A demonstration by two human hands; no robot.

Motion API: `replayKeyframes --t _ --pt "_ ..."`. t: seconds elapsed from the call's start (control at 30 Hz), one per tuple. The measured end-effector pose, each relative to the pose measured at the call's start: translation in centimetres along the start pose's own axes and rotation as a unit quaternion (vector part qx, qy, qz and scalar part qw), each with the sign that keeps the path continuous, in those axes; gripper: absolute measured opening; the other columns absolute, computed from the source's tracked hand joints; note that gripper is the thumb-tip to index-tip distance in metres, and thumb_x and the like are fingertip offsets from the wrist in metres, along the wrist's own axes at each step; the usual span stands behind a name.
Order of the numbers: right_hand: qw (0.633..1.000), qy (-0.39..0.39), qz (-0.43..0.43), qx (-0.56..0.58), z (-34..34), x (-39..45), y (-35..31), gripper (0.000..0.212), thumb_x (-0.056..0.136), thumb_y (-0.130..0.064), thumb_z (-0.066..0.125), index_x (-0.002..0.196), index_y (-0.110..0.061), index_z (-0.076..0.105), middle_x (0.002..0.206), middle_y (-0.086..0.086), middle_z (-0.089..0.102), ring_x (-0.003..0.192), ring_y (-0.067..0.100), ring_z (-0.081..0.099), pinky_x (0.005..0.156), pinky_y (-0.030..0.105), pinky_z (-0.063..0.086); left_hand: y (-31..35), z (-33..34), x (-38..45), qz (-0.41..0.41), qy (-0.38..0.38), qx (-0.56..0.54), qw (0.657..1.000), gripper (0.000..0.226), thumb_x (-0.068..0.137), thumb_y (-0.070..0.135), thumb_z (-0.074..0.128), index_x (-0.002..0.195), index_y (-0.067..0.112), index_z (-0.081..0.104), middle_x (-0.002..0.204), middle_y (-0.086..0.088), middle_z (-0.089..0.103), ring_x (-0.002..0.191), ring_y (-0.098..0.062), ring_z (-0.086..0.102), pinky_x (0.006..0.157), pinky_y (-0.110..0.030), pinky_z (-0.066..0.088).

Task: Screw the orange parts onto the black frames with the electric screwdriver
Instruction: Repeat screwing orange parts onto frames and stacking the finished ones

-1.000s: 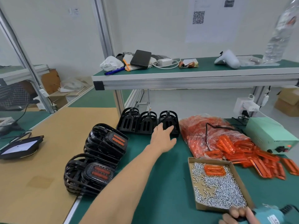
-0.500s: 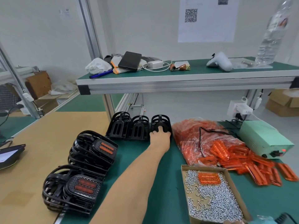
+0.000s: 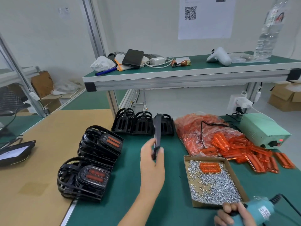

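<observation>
1. Black moulded-plastic frame (image 3: 157, 134), a ribbed open lattice seen edge-on, hangs above the green bench mat (image 3: 130, 185), lifted clear of the row of bare black frames (image 3: 135, 123) at the back edge.
2. Left hand (image 3: 152, 162) pinches the frame's lower end between thumb and curled fingers; the frame stands nearly upright, its top in front of the row's right-most frame.
3. Right hand (image 3: 234, 214), low at the near right corner, wraps its fingers round the teal electric screwdriver (image 3: 260, 211); the bit is out of view.
4. Judged by its thin ribs and one-handed pinch, the frame is probably light and stiff, with smooth plastic that could slip or swing when held by one end; a hold across the thicker outer rim looks safer than on the slender inner bars.
5. Translucent orange plastic parts (image 3: 254, 152) spill loose from a clear bag (image 3: 200, 132) at the right, and one orange part (image 3: 209, 167) lies on the small silver screws (image 3: 216, 185) in a shallow cardboard tray (image 3: 189, 181); these look light, flat and somewhat brittle, best taken by the long edges.
6. Finished frames with orange inserts (image 3: 96, 162) sit stacked at the left, beside the brown board (image 3: 40, 160).
</observation>
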State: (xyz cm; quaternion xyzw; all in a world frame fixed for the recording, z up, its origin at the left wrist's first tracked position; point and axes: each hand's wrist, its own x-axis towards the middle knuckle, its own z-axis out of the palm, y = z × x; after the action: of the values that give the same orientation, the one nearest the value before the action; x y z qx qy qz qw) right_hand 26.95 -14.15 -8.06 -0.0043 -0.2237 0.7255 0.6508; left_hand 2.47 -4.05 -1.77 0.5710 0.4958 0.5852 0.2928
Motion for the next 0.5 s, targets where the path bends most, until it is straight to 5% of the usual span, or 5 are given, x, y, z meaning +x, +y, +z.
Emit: replayKeyframes --t 0.07,0.17,0.27,0.33,0.5 --pt "0.989 0.109 -0.078 -0.067 0.3 -0.7 2.4 0.062 0.111 -0.028 0.007 0.141 0.008 0.047 0.146 0.032 0.047 0.126 0.042 0.053 0.105 0.045 0.030 0.5 -1.7 -4.4 -0.078 0.006 -0.079 0.994 0.035 0.105 0.022 0.057 0.128 0.048 0.054 0.126 0.018 0.065 0.111 -0.008 0.066 0.092 -0.029 0.048" --pt "0.978 0.198 -0.029 -0.050 0.5 -0.8 2.5 0.062 0.111 -0.028 0.007 0.136 0.007 0.052 0.140 0.030 0.052 0.121 0.040 0.056 0.102 0.044 0.033 0.3 -2.7 -9.0 -0.223 0.031 -0.253 0.941 0.040 0.102 0.001 0.056 0.124 0.034 0.060 0.119 0.002 0.073 0.114 -0.029 0.067 0.100 -0.048 0.052" --pt "0.979 0.193 -0.067 0.019 0.5 -1.4 4.8 0.052 0.107 -0.023 0.031 0.082 -0.006 0.074 0.084 0.015 0.066 0.062 0.018 0.064 0.061 0.033 0.053 0.3 -3.3 -11.5 -0.337 0.045 -0.375 0.862 0.045 0.099 -0.011 0.050 0.125 0.024 0.059 0.110 -0.013 0.073 0.103 -0.041 0.067 0.094 -0.050 0.052" --pt "0.941 0.302 -0.140 -0.065 1.2 -1.7 5.2 0.036 0.090 -0.028 0.051 0.057 -0.019 0.064 0.064 0.000 0.055 0.040 0.004 0.045 0.040 0.018 0.041 0.5 -3.4 -12.5 -0.377 0.064 -0.390 0.837 0.045 0.098 -0.013 0.049 0.126 0.022 0.058 0.116 -0.017 0.071 0.104 -0.041 0.067 0.091 -0.048 0.052" --pt "0.920 0.363 -0.138 -0.060 2.0 -1.6 5.4 0.052 0.108 -0.028 0.039 0.061 -0.019 0.059 0.065 -0.001 0.053 0.042 0.003 0.042 0.040 0.016 0.039 0.0 -4.2 -12.9 -0.429 0.107 -0.308 0.842 0.011 0.102 0.011 0.060 0.112 0.008 0.061 0.108 -0.015 0.075 0.096 -0.037 0.073 0.073 -0.039 0.058"
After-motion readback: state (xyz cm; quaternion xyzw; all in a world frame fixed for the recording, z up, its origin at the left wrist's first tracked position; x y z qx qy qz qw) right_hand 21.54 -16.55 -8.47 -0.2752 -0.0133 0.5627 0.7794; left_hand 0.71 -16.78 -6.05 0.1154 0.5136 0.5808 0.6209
